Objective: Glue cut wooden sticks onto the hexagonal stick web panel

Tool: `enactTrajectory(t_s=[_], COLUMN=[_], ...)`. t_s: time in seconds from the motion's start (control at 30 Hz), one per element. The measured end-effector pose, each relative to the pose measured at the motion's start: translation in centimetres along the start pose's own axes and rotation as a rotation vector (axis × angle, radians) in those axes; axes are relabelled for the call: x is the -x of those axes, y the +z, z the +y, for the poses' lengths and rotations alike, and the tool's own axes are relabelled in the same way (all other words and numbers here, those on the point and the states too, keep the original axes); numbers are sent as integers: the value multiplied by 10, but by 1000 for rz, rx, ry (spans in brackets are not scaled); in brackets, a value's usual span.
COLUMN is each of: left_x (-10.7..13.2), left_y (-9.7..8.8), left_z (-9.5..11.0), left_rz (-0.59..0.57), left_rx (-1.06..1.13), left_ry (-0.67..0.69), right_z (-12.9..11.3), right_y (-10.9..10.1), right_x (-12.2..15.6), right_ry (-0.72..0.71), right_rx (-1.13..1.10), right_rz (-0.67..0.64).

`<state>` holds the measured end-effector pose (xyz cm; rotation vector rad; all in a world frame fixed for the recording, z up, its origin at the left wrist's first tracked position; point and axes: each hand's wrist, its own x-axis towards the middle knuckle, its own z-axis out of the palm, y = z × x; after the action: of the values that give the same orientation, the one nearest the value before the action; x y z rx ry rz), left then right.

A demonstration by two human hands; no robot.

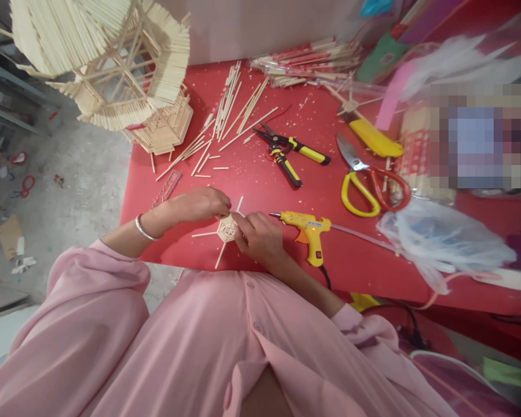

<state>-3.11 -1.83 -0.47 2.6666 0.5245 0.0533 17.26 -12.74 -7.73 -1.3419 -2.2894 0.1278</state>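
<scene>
Between my hands, a small hexagonal web of thin wooden sticks [226,230] lies on the red tabletop, longer sticks poking out from it like spokes. My left hand [204,204], with a silver bangle at the wrist, is closed in a pinch at the web's upper edge; what sits in the fingertips is hidden. My right hand [260,236] curls its fingers onto the right side of the web, gripping it there. Just right of that hand lies a yellow glue gun [308,230], its nozzle towards the hand and a clear glue stick in its back.
A large pagoda-like stick model [156,104] stands at the back left. Loose sticks [228,107] and yellow-black pliers [289,150] lie beyond my hands. Scissors [364,179], a yellow-handled cutter [373,133] and plastic bags [447,237] occupy the right. A clear ruler [167,188] rests near the left edge.
</scene>
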Motion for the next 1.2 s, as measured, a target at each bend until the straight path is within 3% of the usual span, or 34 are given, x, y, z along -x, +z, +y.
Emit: enactTrajectory(t_s=[0.1, 0.57, 0.9, 1.07, 1.2], left_x=[0, 17, 38, 44, 44], left_y=[-2, 8, 30, 39, 42], left_z=[0, -8, -15, -9, -6], left_rz=[-84, -80, 178, 278, 236], left_rx=[-44, 58, 9, -73, -151], left_ry=[61, -22, -115, -166, -215], right_z=[-1, -1, 0, 3, 15], right_y=[-1, 0, -4, -22, -52], right_x=[-1, -1, -2, 9, 33], right_ry=[-21, -35, -53, 11, 230], right_rx=[50, 81, 10, -42, 40], right_rz=[-14, -4, 73, 98, 131])
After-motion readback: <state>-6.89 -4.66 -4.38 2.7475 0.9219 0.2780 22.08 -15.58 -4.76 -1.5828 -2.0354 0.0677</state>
